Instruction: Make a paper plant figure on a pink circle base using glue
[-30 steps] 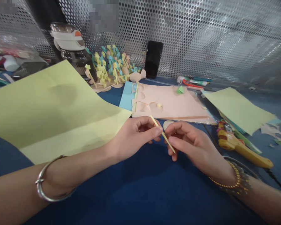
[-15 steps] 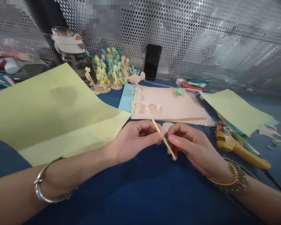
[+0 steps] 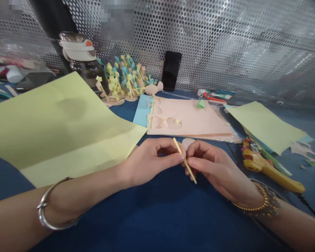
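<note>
A thin, pale yellow paper strip (image 3: 191,171) slants between my hands, its upper end to the left and its lower end toward me. My left hand (image 3: 149,162) pinches it near the middle between thumb and forefinger. Just below that, my right hand (image 3: 216,166) has its thumb and fingertips closed at the strip. Behind the fingers, a small pale paper disc (image 3: 188,142) is partly covered. A large yellow paper sheet (image 3: 57,126) lies to the left, partly beneath my left forearm.
Pink paper (image 3: 189,119) with cut-outs lies ahead. Paper stars on stems (image 3: 126,77) stand beside a bottle (image 3: 78,49); a phone (image 3: 171,70) leans on the perforated panel. At right are a yellow glue gun (image 3: 274,173), pens (image 3: 216,93) and more sheets (image 3: 267,122).
Both hands have come slightly lower with the strip. My right thumb and fingertips have closed in on it, beside my left fingertips.
</note>
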Available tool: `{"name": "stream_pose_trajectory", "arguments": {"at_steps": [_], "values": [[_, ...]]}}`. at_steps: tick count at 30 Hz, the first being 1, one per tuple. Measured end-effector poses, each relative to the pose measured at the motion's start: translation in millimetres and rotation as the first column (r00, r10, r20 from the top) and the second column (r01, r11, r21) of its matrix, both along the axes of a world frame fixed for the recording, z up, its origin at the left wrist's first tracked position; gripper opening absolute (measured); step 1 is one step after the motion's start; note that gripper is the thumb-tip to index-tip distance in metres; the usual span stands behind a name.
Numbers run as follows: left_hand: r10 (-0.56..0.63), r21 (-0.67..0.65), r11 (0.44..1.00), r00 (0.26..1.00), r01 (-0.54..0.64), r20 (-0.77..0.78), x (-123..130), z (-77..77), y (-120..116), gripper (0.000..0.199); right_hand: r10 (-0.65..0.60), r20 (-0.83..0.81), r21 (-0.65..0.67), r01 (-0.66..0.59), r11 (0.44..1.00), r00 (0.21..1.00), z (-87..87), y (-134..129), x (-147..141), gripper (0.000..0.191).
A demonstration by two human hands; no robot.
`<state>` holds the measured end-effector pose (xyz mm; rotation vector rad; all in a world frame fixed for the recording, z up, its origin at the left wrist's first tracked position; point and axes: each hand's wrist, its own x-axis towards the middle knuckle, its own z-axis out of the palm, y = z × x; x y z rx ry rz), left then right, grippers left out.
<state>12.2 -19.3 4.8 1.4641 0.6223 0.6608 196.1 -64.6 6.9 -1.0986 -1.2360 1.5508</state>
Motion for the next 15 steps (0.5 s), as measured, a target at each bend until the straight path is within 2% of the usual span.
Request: {"name": "stream_pose_trajectory", "arguments": {"at_steps": [15], "values": [[-0.015, 0.033, 0.999, 0.999, 0.017, -0.040, -0.1, -0.9, 0.3, 0.015, 0.020, 0.049, 0.008, -0.021, 1.000, 0.999, -2.3, -0.3, 0.5, 0.011]]}}
